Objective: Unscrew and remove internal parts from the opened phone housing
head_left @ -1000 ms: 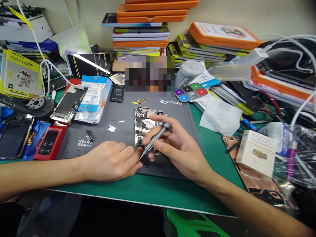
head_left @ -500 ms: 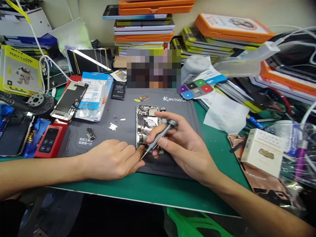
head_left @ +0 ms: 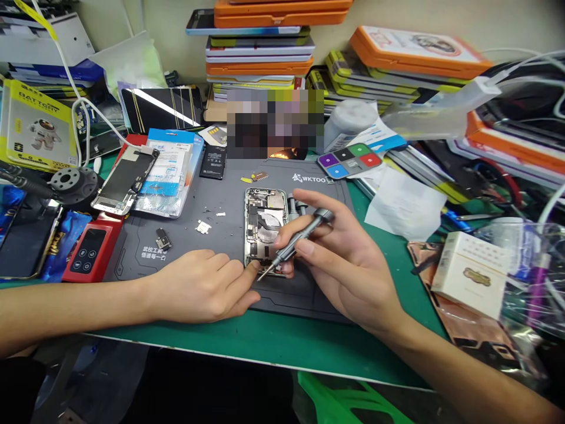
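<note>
An opened phone [head_left: 266, 227] lies on the grey mat with its circuit board and inner parts bare. My left hand [head_left: 212, 285] is closed, its index fingertip pressing on the phone's lower left corner and its thumb stretched just below. In my right hand [head_left: 348, 259] a slim grey screwdriver [head_left: 293, 244] is pinched between the fingers, slanting down to the left. Its tip is close to the phone's bottom edge, near my left fingertips; contact cannot be made out. More grey screwdrivers [head_left: 296, 204] show partly behind my right fingers, beside the phone.
Small metal parts [head_left: 203, 227] and a dark module [head_left: 163, 239] lie left on the mat [head_left: 291, 300]. Beyond are a battery [head_left: 213, 161], a detached screen [head_left: 123, 179] and a red device [head_left: 90, 250]. A white box [head_left: 471, 272] sits right; stacked orange cases [head_left: 419, 50] stand behind.
My right hand has shifted right with the screwdriver, drawing its tip slightly up and away from my left thumb. My left hand has stayed at the phone's corner.
</note>
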{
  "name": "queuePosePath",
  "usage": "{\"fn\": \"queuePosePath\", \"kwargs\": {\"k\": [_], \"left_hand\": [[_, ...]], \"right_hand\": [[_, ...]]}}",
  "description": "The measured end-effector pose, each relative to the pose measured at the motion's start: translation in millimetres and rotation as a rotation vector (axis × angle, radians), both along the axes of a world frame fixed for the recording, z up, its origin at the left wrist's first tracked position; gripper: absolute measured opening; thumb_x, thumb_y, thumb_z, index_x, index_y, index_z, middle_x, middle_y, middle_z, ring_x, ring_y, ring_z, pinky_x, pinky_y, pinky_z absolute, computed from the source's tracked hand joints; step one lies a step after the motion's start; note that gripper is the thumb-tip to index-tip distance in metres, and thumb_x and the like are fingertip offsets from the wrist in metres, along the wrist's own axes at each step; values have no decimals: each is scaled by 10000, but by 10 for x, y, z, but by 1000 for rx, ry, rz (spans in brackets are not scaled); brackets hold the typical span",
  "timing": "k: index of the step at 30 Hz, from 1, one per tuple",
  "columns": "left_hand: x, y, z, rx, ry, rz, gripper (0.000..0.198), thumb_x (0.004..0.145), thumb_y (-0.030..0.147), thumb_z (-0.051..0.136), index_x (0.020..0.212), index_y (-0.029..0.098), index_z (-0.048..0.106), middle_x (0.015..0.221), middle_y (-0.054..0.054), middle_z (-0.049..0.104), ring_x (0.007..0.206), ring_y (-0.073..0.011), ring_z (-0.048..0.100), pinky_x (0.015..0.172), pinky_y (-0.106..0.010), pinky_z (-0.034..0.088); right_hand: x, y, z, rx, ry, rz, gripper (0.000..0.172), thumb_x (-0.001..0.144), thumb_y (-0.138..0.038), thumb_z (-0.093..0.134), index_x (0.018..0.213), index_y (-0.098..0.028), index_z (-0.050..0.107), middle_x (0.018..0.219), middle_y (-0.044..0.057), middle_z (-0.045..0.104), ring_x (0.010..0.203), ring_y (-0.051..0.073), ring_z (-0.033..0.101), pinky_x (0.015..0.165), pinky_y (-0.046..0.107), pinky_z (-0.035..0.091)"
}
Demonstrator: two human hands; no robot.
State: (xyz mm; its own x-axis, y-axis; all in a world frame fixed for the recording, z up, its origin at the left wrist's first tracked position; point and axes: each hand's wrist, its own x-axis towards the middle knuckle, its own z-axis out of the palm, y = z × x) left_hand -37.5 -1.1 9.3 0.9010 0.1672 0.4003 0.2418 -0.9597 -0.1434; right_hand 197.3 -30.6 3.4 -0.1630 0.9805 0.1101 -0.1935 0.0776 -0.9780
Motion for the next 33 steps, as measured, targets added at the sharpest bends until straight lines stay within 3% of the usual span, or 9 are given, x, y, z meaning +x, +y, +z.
{"fn": "queuePosePath", "kwargs": {"k": [5, 14, 26, 33], "left_hand": [[-1, 2, 4, 9, 1, -2, 302, 1043, 250, 533, 1167, 14, 674, 701, 1, 641, 577, -140, 607, 444, -312, 443], [-3, 1, -7, -4, -4, 4, 293, 1053, 268, 527, 1119, 33, 689, 697, 2, 630, 570, -146, 604, 446, -320, 435], [6, 3, 5, 9, -4, 5, 260, 1038, 243, 523, 1102, 49, 683, 694, 1, 632, 580, -134, 603, 460, -300, 428], [12, 0, 0, 8, -9, 3, 270, 1031, 238, 532, 1130, 32, 677, 697, 2, 632, 575, -143, 604, 447, -312, 426]], "right_hand": [[-25, -27, 49, 190, -109, -192, 543, 961, -219, 666, 1454, -348, 479, 901, 18, 694, 708, 161, 647, 533, 261, 609], [-75, -72, -8, -6, -31, -6, 446, 988, -234, 648, 1400, -359, 530, 947, 11, 718, 673, 121, 659, 568, 255, 629], [-88, -67, 3, -31, -54, -13, 437, 984, -250, 658, 1393, -345, 534, 947, 14, 719, 692, 122, 664, 592, 258, 620], [-81, -38, -8, 43, -54, -25, 443, 983, -241, 644, 1399, -316, 513, 928, 14, 717, 645, 128, 647, 555, 270, 621]]}}
